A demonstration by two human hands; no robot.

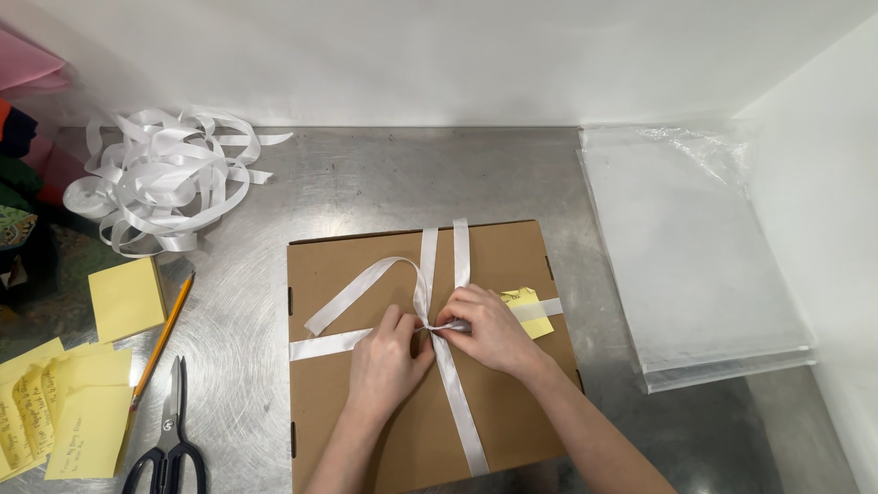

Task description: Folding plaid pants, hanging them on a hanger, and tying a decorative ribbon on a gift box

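A flat brown cardboard box lies on the steel table, crossed by a white ribbon. My left hand and my right hand meet at the ribbon's crossing in the box's middle, both pinching the ribbon where it knots. One ribbon loop arcs up and left from the knot. A yellow sticky note sits tucked under the ribbon to the right of my right hand.
A tangled pile of white ribbon lies back left. A yellow sticky pad, a pencil, black scissors and written yellow notes sit at left. A stack of clear plastic bags lies at right.
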